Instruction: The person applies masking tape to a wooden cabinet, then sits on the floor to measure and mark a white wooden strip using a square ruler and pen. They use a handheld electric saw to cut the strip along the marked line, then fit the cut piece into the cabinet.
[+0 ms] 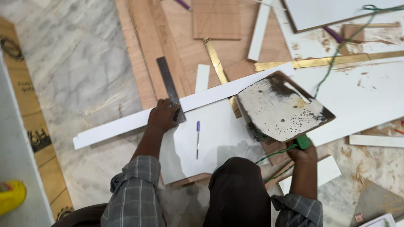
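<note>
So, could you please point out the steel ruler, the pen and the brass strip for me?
steel ruler [169, 86], head view, middle of the blade.
pen [198, 141], head view, middle of the barrel.
brass strip [215, 63], head view, upper stretch.

yellow object [11, 196] cut off at lower left edge, green cable [336, 59] running out at upper right, right hand's [304, 153] fingers hidden under the stained board [282, 107]
</note>
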